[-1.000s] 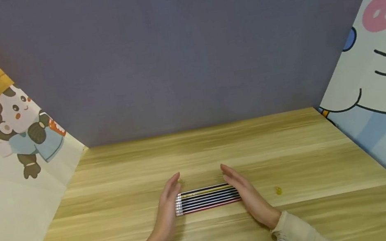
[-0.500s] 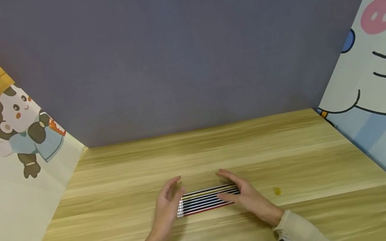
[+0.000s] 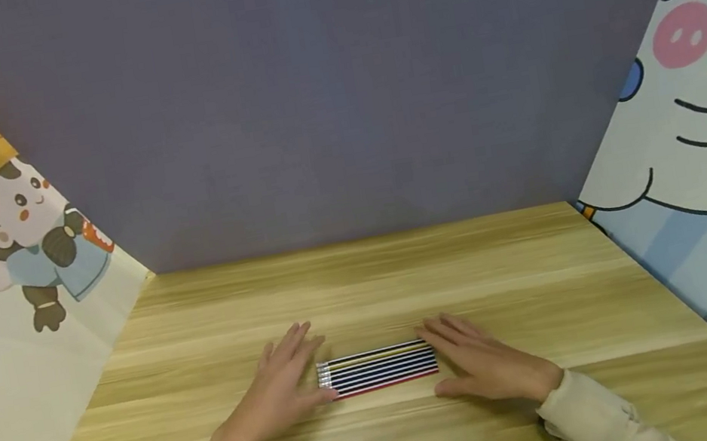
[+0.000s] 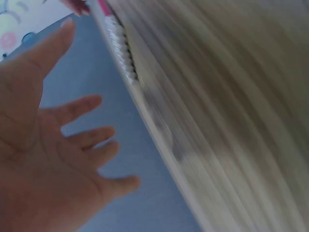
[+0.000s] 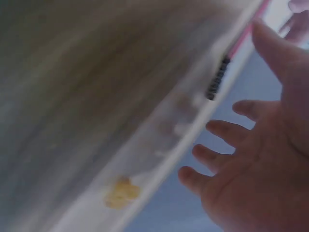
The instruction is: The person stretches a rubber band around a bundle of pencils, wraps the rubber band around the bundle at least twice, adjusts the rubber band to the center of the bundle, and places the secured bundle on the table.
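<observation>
A row of several striped pencils (image 3: 382, 368) lies side by side on the table, a red one at the near edge. Their pale eraser ends (image 4: 121, 48) face left; dark ends (image 5: 218, 79) face right. My left hand (image 3: 276, 393) is spread at the eraser ends, its thumb overlapping the near corner in the head view. At the other end my right hand (image 3: 488, 366) is spread with straight fingers, fingertips right by the far corner and thumb apart below. Neither hand grips anything. A small yellow thing like a bunched rubber band (image 5: 121, 193) shows in the right wrist view; the right hand hides it in the head view.
The wood-patterned table (image 3: 363, 287) ends at a grey-blue back panel (image 3: 336, 101). Cartoon-printed panels stand on both sides: the left panel (image 3: 22, 392) and the right panel (image 3: 685, 239). Both wrist views are partly blurred.
Both hands have drawn outward from the pencil row and spread their fingers, the left to the left, the right to the right. The pencils' right ends now show. The yellow thing is now covered in the head view.
</observation>
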`<state>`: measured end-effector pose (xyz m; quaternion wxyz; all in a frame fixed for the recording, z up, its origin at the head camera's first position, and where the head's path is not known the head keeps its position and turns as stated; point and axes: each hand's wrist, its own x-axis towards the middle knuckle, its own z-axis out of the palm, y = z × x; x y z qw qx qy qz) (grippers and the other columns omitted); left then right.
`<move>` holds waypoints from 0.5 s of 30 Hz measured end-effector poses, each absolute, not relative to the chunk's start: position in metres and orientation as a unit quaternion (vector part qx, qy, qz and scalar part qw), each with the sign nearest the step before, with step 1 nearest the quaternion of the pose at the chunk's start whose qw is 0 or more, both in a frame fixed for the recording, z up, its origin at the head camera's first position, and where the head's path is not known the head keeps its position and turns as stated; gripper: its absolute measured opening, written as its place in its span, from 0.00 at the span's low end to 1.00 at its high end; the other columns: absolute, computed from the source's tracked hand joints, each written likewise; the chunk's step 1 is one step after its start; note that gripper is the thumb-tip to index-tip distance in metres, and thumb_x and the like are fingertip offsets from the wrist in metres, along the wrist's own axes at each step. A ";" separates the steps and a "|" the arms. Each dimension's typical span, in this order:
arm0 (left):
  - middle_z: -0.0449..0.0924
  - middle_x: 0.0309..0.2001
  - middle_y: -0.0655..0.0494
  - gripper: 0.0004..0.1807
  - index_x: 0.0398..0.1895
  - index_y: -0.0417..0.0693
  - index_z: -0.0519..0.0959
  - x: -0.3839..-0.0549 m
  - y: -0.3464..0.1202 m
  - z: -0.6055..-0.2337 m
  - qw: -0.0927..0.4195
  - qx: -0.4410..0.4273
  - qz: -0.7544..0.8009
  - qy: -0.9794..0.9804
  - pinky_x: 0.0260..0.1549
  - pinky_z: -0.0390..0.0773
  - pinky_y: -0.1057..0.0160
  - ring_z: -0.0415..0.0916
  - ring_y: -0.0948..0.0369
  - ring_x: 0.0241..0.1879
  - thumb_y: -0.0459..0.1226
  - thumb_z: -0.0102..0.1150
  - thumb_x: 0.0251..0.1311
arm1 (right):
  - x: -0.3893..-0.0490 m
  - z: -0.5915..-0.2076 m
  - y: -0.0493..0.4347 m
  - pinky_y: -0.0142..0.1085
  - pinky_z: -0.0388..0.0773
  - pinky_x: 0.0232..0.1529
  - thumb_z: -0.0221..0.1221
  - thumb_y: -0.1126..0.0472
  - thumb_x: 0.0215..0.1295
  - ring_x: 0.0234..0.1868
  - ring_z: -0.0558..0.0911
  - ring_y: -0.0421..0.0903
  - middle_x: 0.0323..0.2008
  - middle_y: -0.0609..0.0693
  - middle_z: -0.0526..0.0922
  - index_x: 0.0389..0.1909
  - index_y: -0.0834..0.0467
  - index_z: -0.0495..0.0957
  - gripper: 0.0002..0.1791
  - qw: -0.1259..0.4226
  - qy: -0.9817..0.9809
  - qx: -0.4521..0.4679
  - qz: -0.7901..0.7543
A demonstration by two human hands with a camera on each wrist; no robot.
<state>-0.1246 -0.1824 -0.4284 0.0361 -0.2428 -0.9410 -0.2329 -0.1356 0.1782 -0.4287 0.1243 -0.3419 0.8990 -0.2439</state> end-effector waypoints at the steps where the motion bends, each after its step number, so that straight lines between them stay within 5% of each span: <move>1: 0.54 0.76 0.40 0.46 0.71 0.46 0.68 -0.123 -0.183 -0.429 0.033 -0.253 -0.221 -0.941 0.68 0.45 0.28 0.48 0.42 0.75 0.56 0.72 0.51 | -0.135 -0.430 0.179 0.66 0.45 0.72 0.57 0.41 0.70 0.78 0.43 0.63 0.78 0.59 0.47 0.79 0.55 0.48 0.46 0.117 0.903 -0.344 -0.228; 9: 0.58 0.73 0.36 0.44 0.73 0.51 0.65 -0.119 -0.184 -0.434 0.008 -0.276 -0.184 -0.943 0.68 0.49 0.28 0.53 0.40 0.73 0.54 0.69 0.55 | -0.141 -0.437 0.174 0.63 0.46 0.74 0.53 0.37 0.71 0.77 0.47 0.63 0.78 0.60 0.48 0.79 0.55 0.49 0.45 0.104 0.906 -0.371 -0.175; 15: 0.65 0.68 0.33 0.37 0.68 0.45 0.70 -0.121 -0.184 -0.433 0.015 -0.291 -0.167 -0.942 0.64 0.55 0.26 0.61 0.39 0.69 0.52 0.67 0.59 | -0.148 -0.436 0.170 0.62 0.55 0.71 0.54 0.42 0.73 0.75 0.54 0.63 0.76 0.61 0.55 0.77 0.57 0.56 0.39 0.079 0.908 -0.383 -0.153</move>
